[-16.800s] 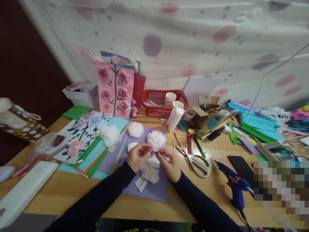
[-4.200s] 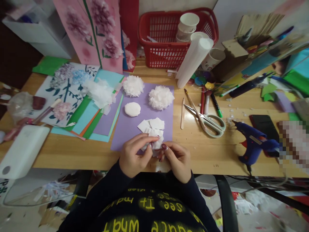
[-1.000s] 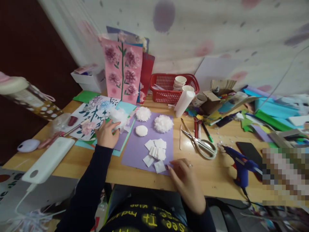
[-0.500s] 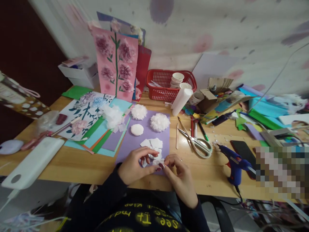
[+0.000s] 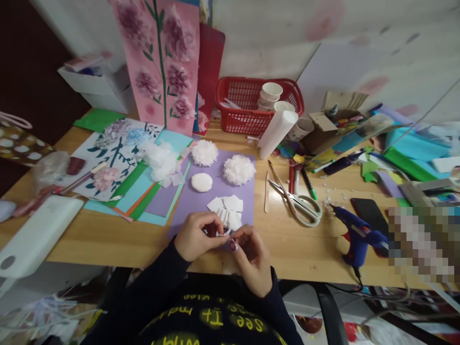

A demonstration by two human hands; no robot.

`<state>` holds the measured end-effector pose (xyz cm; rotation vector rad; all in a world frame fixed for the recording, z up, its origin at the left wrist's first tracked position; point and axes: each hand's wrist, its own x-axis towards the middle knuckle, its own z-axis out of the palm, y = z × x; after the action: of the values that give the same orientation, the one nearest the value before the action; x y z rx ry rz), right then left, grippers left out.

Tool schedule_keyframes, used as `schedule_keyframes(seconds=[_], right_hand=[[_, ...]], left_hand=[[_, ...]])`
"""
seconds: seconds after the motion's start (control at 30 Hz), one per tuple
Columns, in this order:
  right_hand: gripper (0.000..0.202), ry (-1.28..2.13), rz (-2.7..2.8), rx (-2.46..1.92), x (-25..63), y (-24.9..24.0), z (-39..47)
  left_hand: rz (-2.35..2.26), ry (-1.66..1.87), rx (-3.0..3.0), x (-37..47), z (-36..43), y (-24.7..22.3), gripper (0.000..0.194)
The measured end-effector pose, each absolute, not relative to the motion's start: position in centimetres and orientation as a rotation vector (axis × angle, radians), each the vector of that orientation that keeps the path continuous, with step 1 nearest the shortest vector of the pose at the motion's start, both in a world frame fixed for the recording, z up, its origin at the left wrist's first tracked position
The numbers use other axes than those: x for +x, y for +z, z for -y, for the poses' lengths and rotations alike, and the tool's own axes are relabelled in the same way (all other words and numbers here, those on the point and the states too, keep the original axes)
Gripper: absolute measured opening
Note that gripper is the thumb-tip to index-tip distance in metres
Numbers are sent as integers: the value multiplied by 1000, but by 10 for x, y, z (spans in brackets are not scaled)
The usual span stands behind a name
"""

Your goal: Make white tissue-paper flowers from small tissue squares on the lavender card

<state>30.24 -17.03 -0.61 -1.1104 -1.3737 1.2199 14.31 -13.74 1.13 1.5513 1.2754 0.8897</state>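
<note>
My left hand [image 5: 203, 235] and my right hand [image 5: 251, 254] meet at the near edge of a purple sheet [image 5: 230, 158], fingertips pinched together on a small white paper piece [image 5: 225, 221] with a folded, ridged look. Just beyond the fingers, cut white paper pieces [image 5: 232, 203] lie in a loose pile on the sheet. Farther up it are two ruffled white paper pompoms, one at the left [image 5: 204, 153] and one at the right [image 5: 239, 169]. A smooth white disc [image 5: 201, 182] lies below the left pompom.
Scissors [image 5: 304, 208], a pencil and pens lie right of the sheet, then a blue glue gun [image 5: 357, 235] and a dark phone [image 5: 370, 215]. Coloured papers [image 5: 168, 201] and a white power bank [image 5: 43, 235] are left. Behind stands a red basket [image 5: 240, 120] with paper cups.
The view has tilted down and come closer. My fingertips have drawn together, and the white piece between them now stands up in folds where it lay flatter before.
</note>
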Motion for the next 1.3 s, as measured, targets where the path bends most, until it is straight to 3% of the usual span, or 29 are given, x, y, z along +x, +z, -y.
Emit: schedule_keyframes(seconds=[0.2, 0.53, 0.9, 1.1, 1.3], right_hand=[[17, 1186, 1463, -1153, 306, -8, 167], [21, 1546, 1255, -1045, 309, -7, 166], [23, 1408, 1377, -1069, 310, -5, 162], [23, 1585, 1259, -1006, 310, -7, 165], [22, 1582, 1264, -990, 311, -8, 166]], left_hand=[[-1214, 779, 1558, 142, 134, 13, 28], [-1088, 677, 1484, 150, 133, 15, 29], [-1008, 573, 1552, 149, 136, 20, 44], [-886, 698, 1429, 144, 141, 21, 17], [-894, 715, 1423, 145, 142, 23, 14]])
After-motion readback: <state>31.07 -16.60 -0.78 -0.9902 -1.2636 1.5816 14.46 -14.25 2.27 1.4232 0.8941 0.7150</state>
